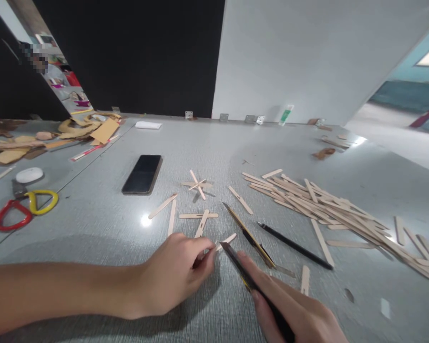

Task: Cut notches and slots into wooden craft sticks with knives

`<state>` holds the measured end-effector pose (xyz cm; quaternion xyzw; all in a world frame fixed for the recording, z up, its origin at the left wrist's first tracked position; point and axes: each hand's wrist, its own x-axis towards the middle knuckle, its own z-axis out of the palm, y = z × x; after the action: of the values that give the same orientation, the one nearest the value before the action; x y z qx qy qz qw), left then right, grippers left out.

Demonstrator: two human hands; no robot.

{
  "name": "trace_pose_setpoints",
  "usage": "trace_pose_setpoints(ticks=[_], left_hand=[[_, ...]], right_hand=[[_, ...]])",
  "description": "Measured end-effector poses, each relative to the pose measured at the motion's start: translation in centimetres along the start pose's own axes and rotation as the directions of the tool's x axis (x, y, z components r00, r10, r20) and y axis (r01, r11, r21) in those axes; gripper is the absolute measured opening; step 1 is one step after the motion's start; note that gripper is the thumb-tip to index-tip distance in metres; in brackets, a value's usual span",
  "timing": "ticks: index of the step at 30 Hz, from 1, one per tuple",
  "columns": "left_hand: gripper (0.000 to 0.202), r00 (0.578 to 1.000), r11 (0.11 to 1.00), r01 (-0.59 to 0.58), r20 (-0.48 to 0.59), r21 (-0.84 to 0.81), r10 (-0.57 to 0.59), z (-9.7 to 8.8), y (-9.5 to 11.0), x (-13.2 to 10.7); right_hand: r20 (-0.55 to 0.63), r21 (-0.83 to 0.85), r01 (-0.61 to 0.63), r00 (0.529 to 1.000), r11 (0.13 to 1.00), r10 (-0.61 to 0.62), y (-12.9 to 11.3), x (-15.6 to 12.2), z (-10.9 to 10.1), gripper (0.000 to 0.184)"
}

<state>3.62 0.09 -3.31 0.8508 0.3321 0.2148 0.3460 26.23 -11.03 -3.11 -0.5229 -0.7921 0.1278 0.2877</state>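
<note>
Pinched between the thumb and fingers of my left hand (180, 271) is a wooden craft stick (230, 238), its free end angled up to the right. My right hand (289, 297) grips a black utility knife (248, 281), and the blade tip lies at the stick, close to my left fingertips. A second, yellow and black utility knife (248, 234) rests on the table just beyond, beside a slim black craft knife (295, 245). Past my left hand lie loose sticks, among them a crossed pair (202, 223) with slots cut in it, and a small star-shaped assembly of sticks (198, 184).
A large pile of craft sticks (318, 202) spreads over the right side. On the left are a phone (143, 175), scissors (25, 207) with red and yellow handles, a white round object (29, 175) and cardboard scraps (82, 128). A black and white panel (136, 57) stands behind; a person is partly visible far left.
</note>
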Motion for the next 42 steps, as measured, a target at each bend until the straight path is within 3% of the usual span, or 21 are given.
trace_pose_setpoints(ticks=[13,42], left_hand=[[0.035,0.999,0.999,0.031,0.021,0.028,-0.031,0.25,-0.52,-0.13],[0.036,0.998,0.995,0.055,0.008,0.08,-0.056,0.34,-0.39,0.05]], right_hand=[[0.051,-0.023,-0.027,0.998,0.999,0.029,-0.13,-0.09,-0.32,0.061],[0.048,-0.027,0.007,0.999,1.0,-0.006,-0.02,-0.54,0.01,0.064]])
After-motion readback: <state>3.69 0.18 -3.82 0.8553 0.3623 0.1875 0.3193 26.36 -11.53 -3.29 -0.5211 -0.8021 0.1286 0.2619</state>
